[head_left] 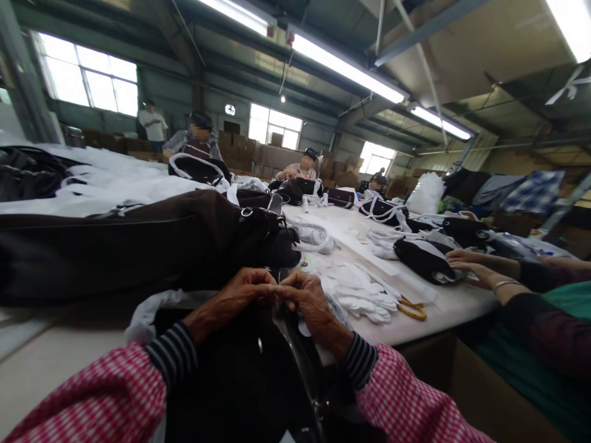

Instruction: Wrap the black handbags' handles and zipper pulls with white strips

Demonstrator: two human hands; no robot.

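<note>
A black bag (221, 375) lies in front of me on the table, with a zipper running along its right side and small metal fittings. At its far end my left hand (233, 301) and my right hand (311, 304) meet, thumbs and fingertips pinched together on the bag. The exact part between the fingertips is hidden. A white wrapped handle (152, 311) curves out on the bag's left side. Just beyond my hands rests a large dark bag (138, 246) with metal rings at its right end.
Right of my hands lie a pile of white cut pieces (357, 286) and yellow-handled scissors (412, 309). A co-worker's hands (475, 267) touch another black bag (425, 259) at the right. More bags and white wrapping cover the far table, where other people sit.
</note>
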